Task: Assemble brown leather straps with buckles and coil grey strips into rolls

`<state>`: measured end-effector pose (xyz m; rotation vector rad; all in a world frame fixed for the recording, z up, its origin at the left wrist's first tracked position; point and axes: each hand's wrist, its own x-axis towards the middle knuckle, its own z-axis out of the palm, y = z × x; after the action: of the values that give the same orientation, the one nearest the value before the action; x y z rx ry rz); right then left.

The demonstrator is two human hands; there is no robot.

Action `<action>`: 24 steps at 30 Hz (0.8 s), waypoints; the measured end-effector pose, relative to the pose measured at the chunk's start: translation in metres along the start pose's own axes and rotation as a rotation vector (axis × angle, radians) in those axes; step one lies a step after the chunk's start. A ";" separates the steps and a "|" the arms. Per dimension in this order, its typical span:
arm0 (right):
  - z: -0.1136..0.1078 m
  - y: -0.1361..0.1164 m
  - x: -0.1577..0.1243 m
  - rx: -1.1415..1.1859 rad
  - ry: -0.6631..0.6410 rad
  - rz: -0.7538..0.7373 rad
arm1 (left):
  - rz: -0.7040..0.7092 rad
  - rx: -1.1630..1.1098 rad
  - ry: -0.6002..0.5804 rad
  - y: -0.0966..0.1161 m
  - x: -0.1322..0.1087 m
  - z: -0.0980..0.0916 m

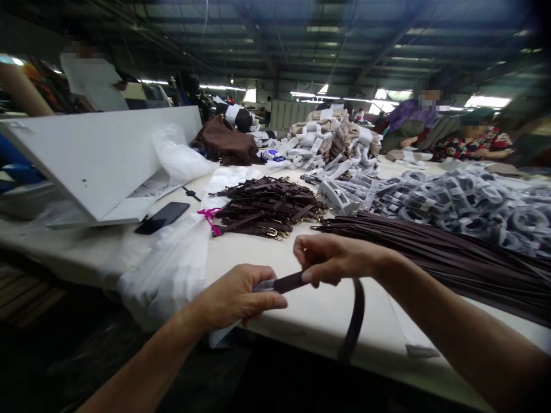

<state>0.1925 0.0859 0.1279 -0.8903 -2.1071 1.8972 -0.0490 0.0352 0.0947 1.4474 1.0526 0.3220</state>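
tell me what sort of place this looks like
Probably a bag or strap factory workshop: long, flat dark-brown straps lie beside a heap of coiled straps in clear plastic, and a slouchy brown bag rests farther back.

Dark metal roof beams [257,39] overhead, lit tube lamps [314,96] below, bright windows [394,94] along rear, pale worktable [271,252] in foreground

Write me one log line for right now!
left hand: clear plastic | right hand: brown strap | strap tail: hanging | beyond: strap pile
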 end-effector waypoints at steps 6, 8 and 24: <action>-0.006 -0.008 0.009 -0.147 0.039 0.018 | 0.033 -0.054 0.075 -0.003 -0.011 -0.007; -0.007 -0.011 0.012 -0.174 -0.026 0.027 | 0.073 -0.082 0.031 -0.003 -0.011 -0.007; -0.012 -0.038 0.018 -0.548 -0.010 0.018 | 0.101 -0.106 0.112 -0.016 -0.016 -0.009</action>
<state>0.1718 0.1056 0.1615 -0.9898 -2.6842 1.3378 -0.0705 0.0260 0.0884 1.4019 1.0385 0.5295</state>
